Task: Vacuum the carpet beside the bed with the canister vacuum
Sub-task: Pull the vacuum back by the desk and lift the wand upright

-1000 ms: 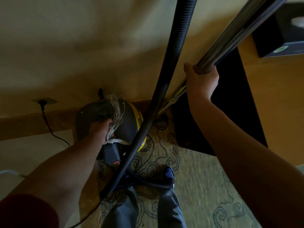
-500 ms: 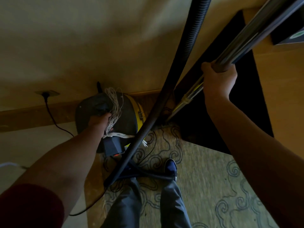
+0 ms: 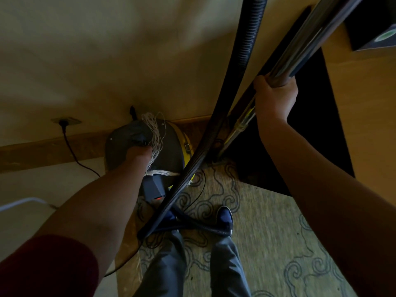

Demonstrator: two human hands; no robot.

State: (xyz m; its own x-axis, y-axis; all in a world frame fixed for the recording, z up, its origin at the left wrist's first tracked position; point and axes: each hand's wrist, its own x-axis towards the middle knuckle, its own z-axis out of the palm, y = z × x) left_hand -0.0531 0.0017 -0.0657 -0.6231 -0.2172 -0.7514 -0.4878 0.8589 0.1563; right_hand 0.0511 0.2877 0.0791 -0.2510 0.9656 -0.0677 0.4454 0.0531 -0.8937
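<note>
The black and yellow canister vacuum [image 3: 169,146] stands on the floor against the wall, with white string wound over its top. My left hand [image 3: 138,154] grips the handle on top of the canister. Gripped in my right hand [image 3: 275,97] is the shiny metal wand [image 3: 304,43], which slants down to the floor near the wall. The black ribbed hose [image 3: 240,86] runs from the top of the view down past the canister and loops across the patterned carpet [image 3: 267,221] by my feet.
A black power cord [image 3: 72,151] runs from a wall socket [image 3: 65,121] to the floor at left. A dark cabinet opening [image 3: 310,146] and wooden furniture [image 3: 368,125] stand at right. My shoes [image 3: 225,217] are on the carpet.
The view has shifted slightly, so canister and furniture sit a little differently in frame. Both hands keep the same grips on the canister handle and the wand.
</note>
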